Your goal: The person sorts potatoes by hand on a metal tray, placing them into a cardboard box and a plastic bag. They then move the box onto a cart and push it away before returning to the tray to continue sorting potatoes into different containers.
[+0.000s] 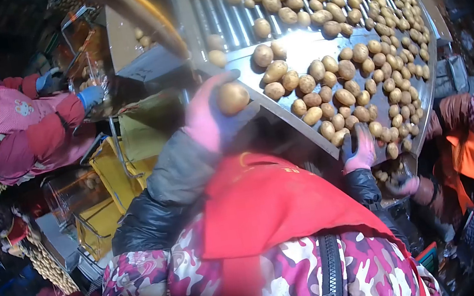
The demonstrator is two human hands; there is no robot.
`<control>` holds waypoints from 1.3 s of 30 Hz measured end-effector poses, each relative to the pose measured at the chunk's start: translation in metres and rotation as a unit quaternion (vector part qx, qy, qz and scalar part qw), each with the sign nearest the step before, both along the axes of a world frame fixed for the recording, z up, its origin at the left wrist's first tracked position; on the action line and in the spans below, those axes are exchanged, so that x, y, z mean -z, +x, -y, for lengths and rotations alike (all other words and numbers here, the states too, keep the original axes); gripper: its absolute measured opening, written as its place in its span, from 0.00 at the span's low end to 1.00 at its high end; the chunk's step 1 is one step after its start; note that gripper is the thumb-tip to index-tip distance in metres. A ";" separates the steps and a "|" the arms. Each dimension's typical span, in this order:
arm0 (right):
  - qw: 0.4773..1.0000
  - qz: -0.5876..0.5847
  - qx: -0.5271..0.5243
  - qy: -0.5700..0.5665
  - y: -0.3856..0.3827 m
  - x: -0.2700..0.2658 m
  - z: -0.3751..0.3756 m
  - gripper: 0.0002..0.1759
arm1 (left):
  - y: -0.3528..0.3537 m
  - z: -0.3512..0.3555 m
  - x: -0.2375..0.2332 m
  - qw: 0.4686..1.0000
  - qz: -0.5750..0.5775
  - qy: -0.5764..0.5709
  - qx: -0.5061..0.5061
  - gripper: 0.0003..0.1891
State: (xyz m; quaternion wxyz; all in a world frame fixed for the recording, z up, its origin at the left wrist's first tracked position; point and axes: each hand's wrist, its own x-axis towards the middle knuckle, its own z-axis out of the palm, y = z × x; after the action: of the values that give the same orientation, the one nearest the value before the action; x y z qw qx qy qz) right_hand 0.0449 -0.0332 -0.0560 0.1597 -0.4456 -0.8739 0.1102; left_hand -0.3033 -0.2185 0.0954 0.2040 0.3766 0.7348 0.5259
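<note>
My left hand (207, 115), in a pink and dark grey glove, is at the near left corner of the metal sorting table (308, 134). A single potato (233, 98) is held in it, and the fingers are partly blurred. My right hand (360, 149), gloved the same way, rests at the table's near edge with fingers stretched out against loose potatoes (344, 97). Nothing shows gripped in it. Many potatoes cover the smooth metal plate and the rollers (224, 21) behind it. My red apron (270, 204) hides part of the near side.
A blurred brown post (144, 18) rises near the table's left corner. Yellow sacks (110, 179) hang on frames at left. A co-worker in pink (37, 122) stands there with blue gloves. At right, another person's gloved hand (405, 185) is close to the table's end.
</note>
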 end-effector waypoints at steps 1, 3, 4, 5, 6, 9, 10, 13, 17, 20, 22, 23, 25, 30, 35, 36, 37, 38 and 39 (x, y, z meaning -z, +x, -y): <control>1.000 -0.001 -0.005 -0.005 0.001 0.000 0.000 0.28 | -0.002 0.004 0.002 0.990 0.140 0.029 0.007 0.35; 1.000 0.014 0.000 -0.012 -0.001 0.001 -0.002 0.28 | -0.011 0.021 -0.001 0.924 0.376 0.045 0.046 0.38; 1.000 0.021 0.006 -0.014 -0.003 0.001 -0.002 0.29 | -0.015 0.027 -0.001 0.870 0.485 0.055 0.068 0.41; 1.000 0.022 0.001 -0.016 -0.003 0.001 -0.001 0.29 | -0.012 0.028 0.008 0.855 0.513 0.061 0.037 0.52; 1.000 0.021 -0.003 -0.016 -0.003 0.001 -0.001 0.29 | -0.016 0.031 0.009 0.829 0.554 0.061 0.040 0.53; 1.000 0.017 -0.008 -0.012 -0.002 0.001 -0.003 0.29 | -0.024 0.028 0.002 0.773 0.632 0.053 0.026 0.55; 1.000 0.015 -0.007 -0.009 -0.001 0.002 -0.002 0.29 | -0.027 0.026 0.005 0.766 0.639 0.054 0.043 0.54; 1.000 0.008 -0.010 -0.006 -0.001 0.001 -0.002 0.29 | -0.037 0.007 0.012 0.764 0.644 0.007 0.044 0.51; 1.000 0.011 0.006 -0.025 -0.009 -0.016 0.002 0.27 | -0.042 -0.044 0.036 0.818 0.557 -0.098 -0.107 0.46; 0.999 -0.003 0.014 -0.029 -0.006 -0.013 0.004 0.29 | -0.073 -0.084 0.043 0.806 0.578 -0.035 -0.124 0.41; 1.000 -0.007 0.015 -0.024 -0.007 -0.013 0.005 0.29 | -0.091 -0.104 0.067 0.878 0.460 0.022 -0.128 0.39; 1.000 0.008 0.012 -0.025 -0.007 -0.016 0.005 0.30 | -0.096 -0.117 0.081 0.934 0.349 -0.005 -0.077 0.38; 0.999 0.014 0.026 -0.029 -0.009 -0.020 0.007 0.30 | -0.065 -0.140 0.044 0.976 -0.021 -0.213 -0.042 0.37; 0.999 0.018 0.023 -0.034 -0.012 -0.029 0.007 0.29 | -0.034 -0.153 0.105 0.932 -0.210 -0.275 0.106 0.43; 1.000 -0.014 0.007 -0.020 -0.015 -0.030 0.003 0.30 | -0.064 -0.135 0.094 0.927 -0.173 -0.276 0.186 0.39; 1.000 -0.012 0.008 -0.017 -0.014 -0.029 0.003 0.30 | -0.067 -0.133 0.089 0.919 -0.187 -0.281 0.203 0.38; 1.000 -0.010 0.008 -0.014 -0.014 -0.027 0.003 0.30 | -0.068 -0.137 0.085 0.912 -0.173 -0.309 0.206 0.37; 1.000 -0.012 0.011 -0.014 -0.014 -0.027 0.004 0.30 | -0.070 -0.144 0.080 0.905 -0.159 -0.336 0.207 0.37; 1.000 -0.015 0.012 -0.012 -0.014 -0.027 0.005 0.30 | -0.072 -0.147 0.074 0.898 -0.144 -0.361 0.205 0.36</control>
State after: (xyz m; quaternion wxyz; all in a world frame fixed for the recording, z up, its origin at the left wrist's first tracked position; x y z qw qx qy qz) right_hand 0.0309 -0.0382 -0.0289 0.1687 -0.4566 -0.8645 0.1252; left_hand -0.3749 -0.0711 0.0214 0.3211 0.4912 0.8021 0.1111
